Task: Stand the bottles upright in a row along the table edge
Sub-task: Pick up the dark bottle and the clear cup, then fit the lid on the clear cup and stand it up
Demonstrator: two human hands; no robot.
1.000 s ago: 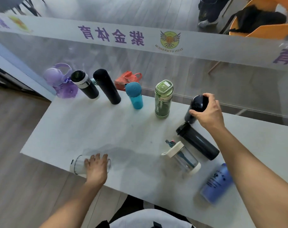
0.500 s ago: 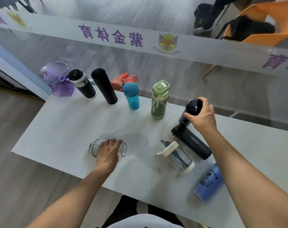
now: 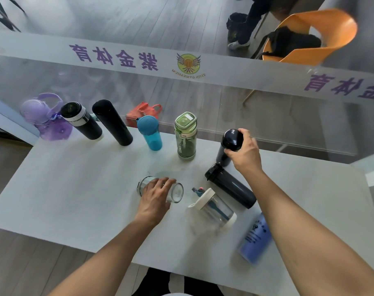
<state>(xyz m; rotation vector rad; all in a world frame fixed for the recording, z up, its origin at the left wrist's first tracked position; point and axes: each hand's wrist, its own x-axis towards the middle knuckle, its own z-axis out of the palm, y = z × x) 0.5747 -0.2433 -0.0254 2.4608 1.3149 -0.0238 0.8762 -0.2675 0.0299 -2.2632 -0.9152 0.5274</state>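
Note:
Along the far edge of the white table [image 3: 75,189] stand a purple bottle [image 3: 45,118], a black bottle with a silver band [image 3: 81,120], a tall black flask [image 3: 112,122], a teal bottle [image 3: 149,133] and a green bottle [image 3: 185,136]. My right hand [image 3: 245,154] grips the top of a dark bottle [image 3: 228,146] standing upright at the row's right end. My left hand [image 3: 155,194] lies over a clear bottle [image 3: 175,192] on its side at mid-table. A black tumbler [image 3: 231,185], a clear bottle with a white lid [image 3: 214,207] and a blue bottle [image 3: 256,238] lie on their sides.
A glass partition with a printed white band [image 3: 181,65] rises just behind the far table edge. Behind the glass are a red bag [image 3: 143,112], an orange chair [image 3: 314,37] and a person's legs [image 3: 246,22]. Wooden floor lies left of the table.
My left hand has slid the clear bottle from the near left edge toward mid-table. My right hand has stayed on the dark bottle's top.

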